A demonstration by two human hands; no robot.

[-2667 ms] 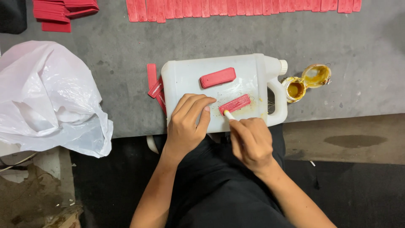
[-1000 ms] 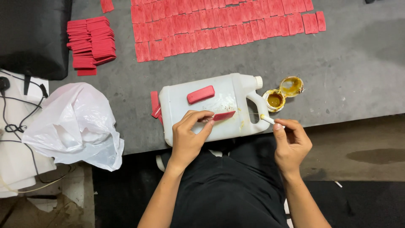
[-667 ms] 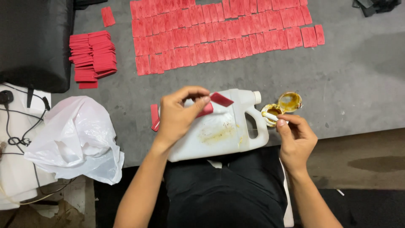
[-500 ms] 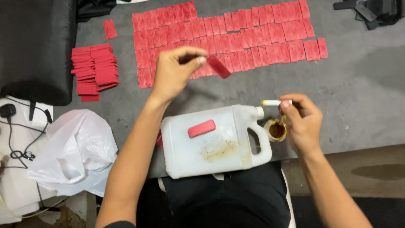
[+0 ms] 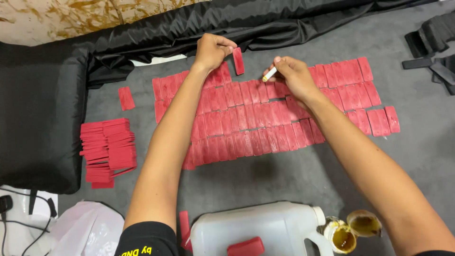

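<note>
Grey carpeted floor (image 5: pixel 294 180) carries rows of red rectangular pieces (image 5: pixel 265 118) laid edge to edge toward its far side, just short of black fabric (image 5: pixel 142 28). Over the rows' far edge, the left hand (image 5: pixel 213 50) pinches one red piece (image 5: pixel 238 60) upright between fingertips, apart from the rows. Beside it, the right hand (image 5: pixel 294 76) grips a small white stick (image 5: pixel 270 74), tip toward that piece. A stack of red pieces (image 5: pixel 108 151) sits near the left edge; a white jug (image 5: pixel 256 230) and open glue tin (image 5: pixel 342 237) lie at the near edge. With arms stretched across the rows, a forearm could brush laid pieces askew, or glue could drip onto them.
</note>
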